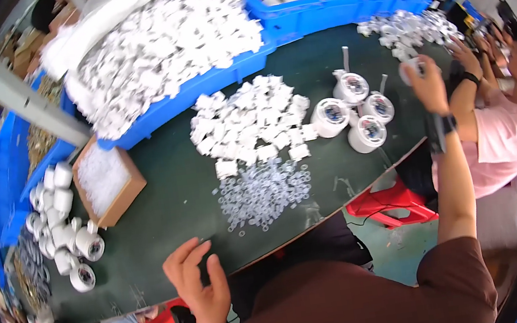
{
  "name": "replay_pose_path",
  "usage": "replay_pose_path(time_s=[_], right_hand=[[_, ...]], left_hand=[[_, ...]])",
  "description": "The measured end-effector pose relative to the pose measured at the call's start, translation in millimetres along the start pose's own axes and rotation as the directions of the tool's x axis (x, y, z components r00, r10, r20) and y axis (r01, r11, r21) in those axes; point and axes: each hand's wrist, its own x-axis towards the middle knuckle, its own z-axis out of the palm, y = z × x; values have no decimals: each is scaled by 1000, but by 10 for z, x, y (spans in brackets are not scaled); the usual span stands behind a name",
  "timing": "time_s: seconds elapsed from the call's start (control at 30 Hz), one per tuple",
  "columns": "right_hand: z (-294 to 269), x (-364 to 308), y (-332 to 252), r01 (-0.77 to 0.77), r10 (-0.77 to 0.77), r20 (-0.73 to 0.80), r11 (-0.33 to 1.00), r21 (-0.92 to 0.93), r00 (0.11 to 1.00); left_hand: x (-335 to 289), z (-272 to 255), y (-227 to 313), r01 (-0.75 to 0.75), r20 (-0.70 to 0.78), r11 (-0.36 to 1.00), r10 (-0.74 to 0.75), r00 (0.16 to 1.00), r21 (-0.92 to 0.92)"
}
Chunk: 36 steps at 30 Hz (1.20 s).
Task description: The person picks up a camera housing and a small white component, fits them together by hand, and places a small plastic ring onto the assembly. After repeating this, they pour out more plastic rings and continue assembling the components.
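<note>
The left hand (197, 282) rested at the near edge of the table (166, 207), fingers loosely spread and holding nothing, a black band on its wrist. Nearest to it lay a heap of clear rings (266, 193), near but apart from the fingertips. Beyond the rings sat a pile of white square parts (246, 123) toward the middle of the table.

The right hand (428, 86) was raised over the right edge of the table, arm stretched out, fingers closed around a small white part (410, 67); a dark band circled that wrist too. Just left of it stood four white tape rolls (354, 112), close together. A further scatter of white parts (408, 28) lay at the far right corner.

At the left edge stood a cardboard box (109, 179) of white bits and a cluster of more rolls (62, 222). Blue bins (298, 20) heaped with white parts lined the far edge. A person in a pink shirt (506, 140) sat at the right.
</note>
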Motion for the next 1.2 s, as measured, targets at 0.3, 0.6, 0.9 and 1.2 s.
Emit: replay_pose_path(time_s=[0.3, 0.6, 0.9, 1.2], right_hand=[[-567, -1383, -2601, -559, -410, 676, 379, 737, 613], [31, -2295, -3468, -300, -758, 475, 373, 878, 447], [39, -2012, -3561, -591, -668, 651, 378, 713, 359], [90, -2091, -3583, -337, -635, 486, 351, 874, 601]], left_hand=[[-32, 65, 57, 37, 166, 934, 24, 986, -355], [-141, 125, -71, 115, -110, 949, -153, 982, -295], [-111, 51, -226, 69, -119, 995, -78, 990, -73], [-46, 130, -175, 150, -88, 949, -180, 980, -278]])
